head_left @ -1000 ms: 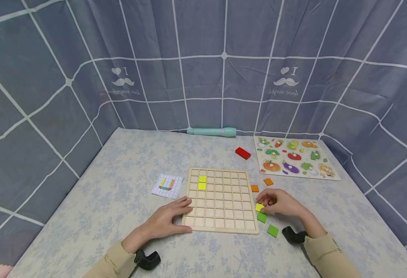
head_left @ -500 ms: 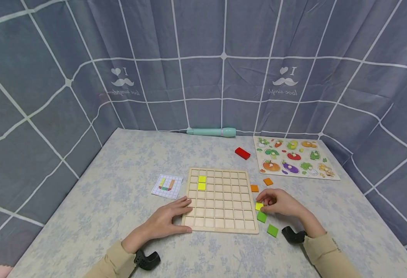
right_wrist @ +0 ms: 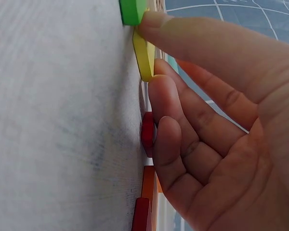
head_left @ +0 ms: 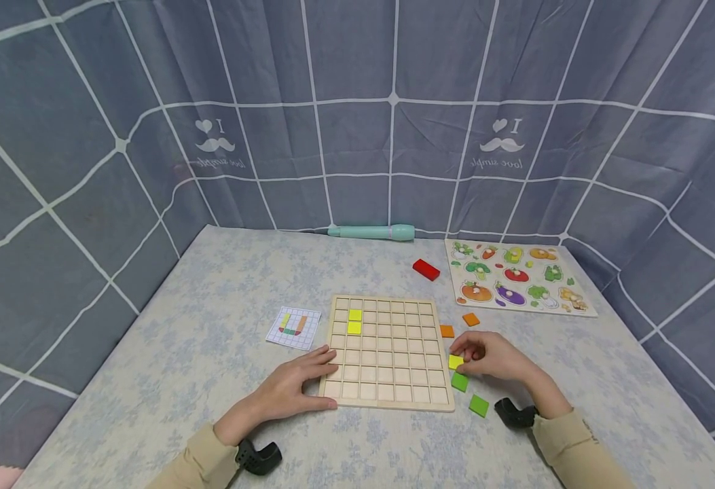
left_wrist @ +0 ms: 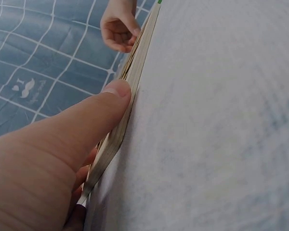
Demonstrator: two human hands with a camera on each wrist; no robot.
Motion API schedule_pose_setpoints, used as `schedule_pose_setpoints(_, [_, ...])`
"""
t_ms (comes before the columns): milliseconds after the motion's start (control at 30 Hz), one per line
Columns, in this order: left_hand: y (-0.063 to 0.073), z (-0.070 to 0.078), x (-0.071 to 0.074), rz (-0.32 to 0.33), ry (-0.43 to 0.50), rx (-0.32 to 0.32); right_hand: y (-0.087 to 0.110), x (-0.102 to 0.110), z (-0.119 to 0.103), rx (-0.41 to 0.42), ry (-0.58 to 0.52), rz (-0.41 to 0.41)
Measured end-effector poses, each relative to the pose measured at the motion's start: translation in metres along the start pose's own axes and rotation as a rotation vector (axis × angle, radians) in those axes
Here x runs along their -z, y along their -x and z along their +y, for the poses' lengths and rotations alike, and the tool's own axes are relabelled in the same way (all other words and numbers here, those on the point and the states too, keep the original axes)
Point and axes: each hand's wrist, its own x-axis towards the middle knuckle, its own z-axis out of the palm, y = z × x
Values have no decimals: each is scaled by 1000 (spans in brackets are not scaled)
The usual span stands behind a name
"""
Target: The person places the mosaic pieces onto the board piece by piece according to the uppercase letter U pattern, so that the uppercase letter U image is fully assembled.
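Right wrist view gives me the closest look at the thin, square, bright-yellow tile (right_wrist: 144, 57), painted wood by its look. I'd judge it light, stiff and hard to damage, a bit slick on its flat faces, so the opposite side edges are the place to take hold. That is how the person's right hand (head_left: 495, 355) has it, pinched between thumb and forefinger; from so close and skewed an angle I can't say whether it is wholly off the cloth. It sits just beside the right edge of the pale wooden grid board (head_left: 394, 356), past the middle toward the near right corner, with one flat green square tile (head_left: 460, 382) at its near side.

Against half a second ago, the tile has crept very slightly toward the table's (head_left: 229, 272) far edge. Two matching yellow tiles (head_left: 355, 315) lie unmoved in the board's far left cells, and the left hand (head_left: 299, 384) stays with fingers extended, resting on the board's left edge, grasping nothing loose.
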Motion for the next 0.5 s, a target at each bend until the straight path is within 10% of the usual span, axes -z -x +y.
schedule_pose_setpoints(500, [0, 0, 0, -2, 5, -7, 0, 1, 2, 10, 60, 25])
